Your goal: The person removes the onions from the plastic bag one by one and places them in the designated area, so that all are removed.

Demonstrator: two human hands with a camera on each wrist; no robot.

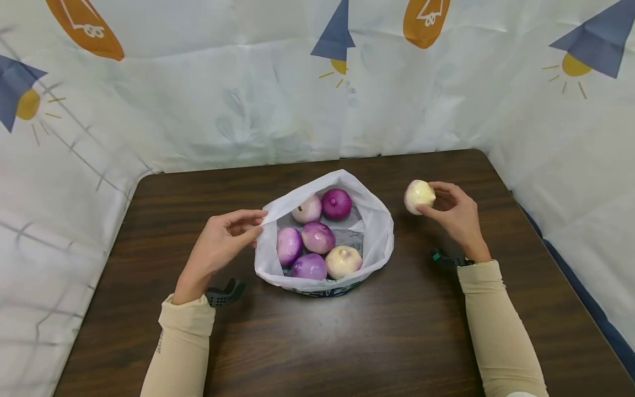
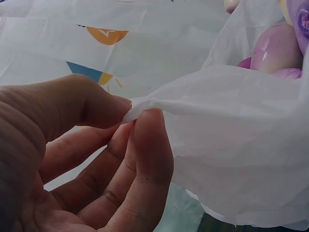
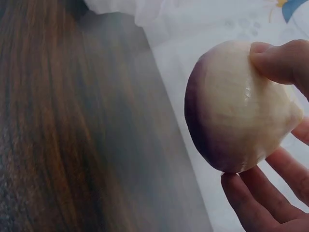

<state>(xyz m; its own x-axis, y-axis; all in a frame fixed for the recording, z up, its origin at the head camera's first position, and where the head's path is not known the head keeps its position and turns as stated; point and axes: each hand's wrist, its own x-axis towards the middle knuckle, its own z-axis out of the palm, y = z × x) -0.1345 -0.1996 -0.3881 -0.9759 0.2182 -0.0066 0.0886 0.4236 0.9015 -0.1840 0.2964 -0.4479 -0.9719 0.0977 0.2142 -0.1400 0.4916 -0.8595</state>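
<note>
A white plastic bag [image 1: 381,220] stands with its mouth wide on the table, several onions inside: purple ones [image 1: 318,237], a paler one [image 1: 307,209] and a cream-white one [image 1: 343,262]. My left hand [image 1: 218,242] pinches the bag's left rim between thumb and forefinger; the left wrist view shows the film [image 2: 231,125] drawn taut from the fingertips. To the right of the bag, my right hand [image 1: 453,212] holds a cream onion [image 1: 419,197] by its sides. In the right wrist view this onion [image 3: 236,111] has a purple flank, with the thumb above and fingertips below.
The dark wood table [image 1: 322,336] runs back to a white patterned sheet [image 1: 278,110], which also hangs at both sides. Black wrist straps [image 1: 225,293] sit below each hand.
</note>
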